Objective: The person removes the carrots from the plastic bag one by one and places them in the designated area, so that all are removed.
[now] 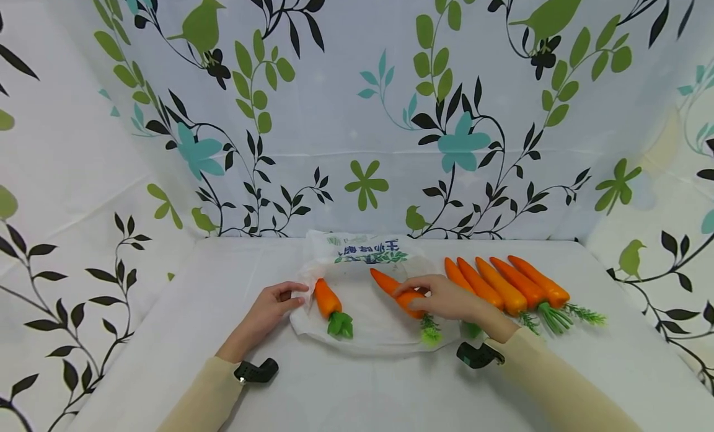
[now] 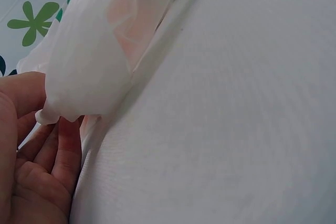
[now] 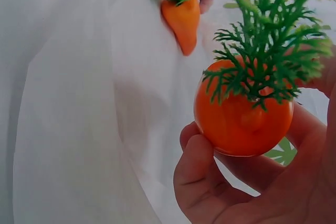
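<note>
My right hand [image 1: 437, 295] grips a long orange toy carrot [image 3: 247, 119] by its thick end, over the white plastic bag [image 1: 368, 333]. Feathery green leaves [image 3: 268, 51] stick out from the carrot's top, toward the right wrist camera. A shorter carrot [image 1: 326, 299] with broad green leaves lies on the left part of the bag. Beside it, my left hand [image 1: 274, 305] pinches the bag's left edge between thumb and fingers. In the left wrist view, the bunched plastic [image 2: 86, 72] rises from those fingertips, with orange showing faintly through it.
Several more toy carrots [image 1: 504, 283] lie side by side on the white table [image 1: 346, 395], right of the bag, their leaves toward me. The right forearm passes close in front of them. A patterned cloth [image 1: 346, 110] with birds and leaves hangs behind the table.
</note>
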Available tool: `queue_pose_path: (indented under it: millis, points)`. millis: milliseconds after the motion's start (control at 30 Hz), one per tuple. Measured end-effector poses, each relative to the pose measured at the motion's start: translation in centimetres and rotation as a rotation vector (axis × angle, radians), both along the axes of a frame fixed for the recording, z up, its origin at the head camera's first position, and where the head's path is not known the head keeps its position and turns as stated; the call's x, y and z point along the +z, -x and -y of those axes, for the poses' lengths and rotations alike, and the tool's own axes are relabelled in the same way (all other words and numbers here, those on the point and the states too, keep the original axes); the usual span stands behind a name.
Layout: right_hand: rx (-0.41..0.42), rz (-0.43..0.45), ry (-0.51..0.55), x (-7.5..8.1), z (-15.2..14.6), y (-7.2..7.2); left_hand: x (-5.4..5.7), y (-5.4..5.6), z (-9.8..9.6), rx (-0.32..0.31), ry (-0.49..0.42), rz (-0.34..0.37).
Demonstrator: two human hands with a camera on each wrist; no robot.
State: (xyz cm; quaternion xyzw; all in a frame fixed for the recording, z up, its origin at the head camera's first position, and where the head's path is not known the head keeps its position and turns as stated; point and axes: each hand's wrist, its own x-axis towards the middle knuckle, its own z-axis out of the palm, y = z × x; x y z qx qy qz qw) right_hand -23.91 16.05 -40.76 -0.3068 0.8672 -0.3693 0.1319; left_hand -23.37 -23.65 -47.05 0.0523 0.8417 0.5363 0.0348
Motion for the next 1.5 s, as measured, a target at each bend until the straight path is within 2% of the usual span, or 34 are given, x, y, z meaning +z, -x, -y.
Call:
queue_pose_path:
  millis: [267, 500, 700, 933, 1200, 1500]
  points:
    - [0.018, 0.006, 0.000, 0.7, -1.2, -0.3, -0.1, 0.0, -0.1, 0.009, -0.003, 0.003]
    - [0.006, 0.038, -0.007, 1.1, -2.4, -0.8, -0.2, -0.2, -0.1, 0.010, -0.012, -0.003]
    - [0.014, 0.019, -0.001, 1.3, -3.4, -1.1, -0.2, -0.2, 0.0, 0.005, -0.015, -0.015]
    - [-0.006, 0.038, -0.016, 1.6, -4.4, -1.8, -0.1, -0.2, -0.2, 0.002, -0.028, -0.003]
    - [0.002, 0.018, -0.018, 1.6, -5.8, -2.4, 0.0, -0.2, -0.2, 0.003, -0.034, 0.002]
    - [-0.048, -0.011, -0.031, 1.8, -7.6, -3.1, 0.1, -0.2, -0.2, 0.005, -0.035, 0.002]
